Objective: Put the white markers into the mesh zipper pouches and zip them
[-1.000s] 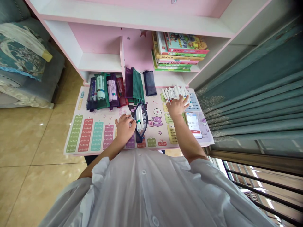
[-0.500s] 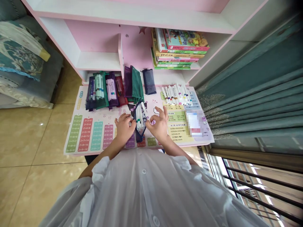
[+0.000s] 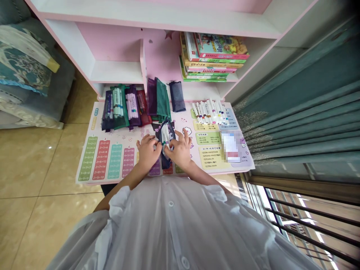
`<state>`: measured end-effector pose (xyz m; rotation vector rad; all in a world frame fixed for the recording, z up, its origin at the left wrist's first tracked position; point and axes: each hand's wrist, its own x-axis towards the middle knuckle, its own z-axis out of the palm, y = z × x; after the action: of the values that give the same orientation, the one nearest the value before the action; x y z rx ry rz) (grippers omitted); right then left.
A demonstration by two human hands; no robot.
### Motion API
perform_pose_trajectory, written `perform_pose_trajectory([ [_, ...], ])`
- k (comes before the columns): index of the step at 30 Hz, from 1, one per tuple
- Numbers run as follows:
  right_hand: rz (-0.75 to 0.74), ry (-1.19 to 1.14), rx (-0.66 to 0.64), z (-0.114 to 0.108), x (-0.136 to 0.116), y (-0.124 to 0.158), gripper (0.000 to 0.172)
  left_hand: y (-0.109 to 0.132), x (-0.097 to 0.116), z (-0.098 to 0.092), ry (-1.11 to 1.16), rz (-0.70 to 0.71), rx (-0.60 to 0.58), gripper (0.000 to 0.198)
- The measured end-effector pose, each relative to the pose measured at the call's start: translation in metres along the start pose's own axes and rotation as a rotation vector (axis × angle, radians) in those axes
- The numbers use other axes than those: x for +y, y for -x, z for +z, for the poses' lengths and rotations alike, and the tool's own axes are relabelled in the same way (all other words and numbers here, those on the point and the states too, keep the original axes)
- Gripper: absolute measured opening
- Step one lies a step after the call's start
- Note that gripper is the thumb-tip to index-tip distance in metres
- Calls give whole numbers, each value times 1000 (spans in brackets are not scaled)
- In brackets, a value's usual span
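Navy-blue mesh pouch with a zipped mouth: on the surface, near its front edge, between the two hands. Mouth gaping, long axis running front to back. Inside, a bundle of slim white capped markers, lying lengthwise.

Left hand: at the pouch's left edge, thumb and forefinger pinched on the rim; remaining fingers loosely bent and spread.

Right hand: over the pouch's right side. Thumb and forefinger narrowed on the near end of a white marker with a purple band, which sits in the pouch mouth; other fingers spread apart. Exact contact partly hidden by the hand.

Right rear of surface: row of loose white markers with coloured bands, side by side, roughly parallel. In front of it, near the right edge, a flat phone; display blurred, unreadable.

Left rear: four mesh pouches with markers inside, side by side and partly overlapping: dark navy, green, purple, red. Next to these, a flat purple mesh pouch and a flat green mesh pouch, overlapping; a flat navy mesh pouch lies just beside them to the right.

Surface covering: printed with coloured multiplication columns and cartoon figures. Behind: pink-and-white shelf unit, with a stack of colourful books on the right. Far right, teal curtain.
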<state>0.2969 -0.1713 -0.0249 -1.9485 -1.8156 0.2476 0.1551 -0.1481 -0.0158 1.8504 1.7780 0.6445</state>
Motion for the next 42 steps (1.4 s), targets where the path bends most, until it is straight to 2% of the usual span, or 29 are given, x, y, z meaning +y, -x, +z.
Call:
perform_pose_trajectory([
  [8,9,62,-130,0,-3,-6,20,0,0,0,-8,5,-10,18],
  [15,-23,39,-95,1,3,-5,19,0,0,0,-8,4,-11,19],
  [19,-42,18,78,0,26,-27,22,-1,-2,1,-2,15,-16,20],
  [21,-2,57,195,-2,48,-48,22,-1,-2,0,2,20,-22,22],
  [23,80,118,259,-3,73,-71,19,-1,-2,0,5,17,-26,22],
  [27,238,229,232,-4,117,-106,20,0,-2,-1,12,13,-24,23],
  [30,280,276,186,-3,135,-119,25,0,-4,-1,13,8,-23,22],
  [34,299,331,132,2,143,-122,29,0,-5,-1,15,6,-23,22],
  [42,303,332,117,6,144,-126,30,-1,-4,-1,8,-6,-30,22],
])
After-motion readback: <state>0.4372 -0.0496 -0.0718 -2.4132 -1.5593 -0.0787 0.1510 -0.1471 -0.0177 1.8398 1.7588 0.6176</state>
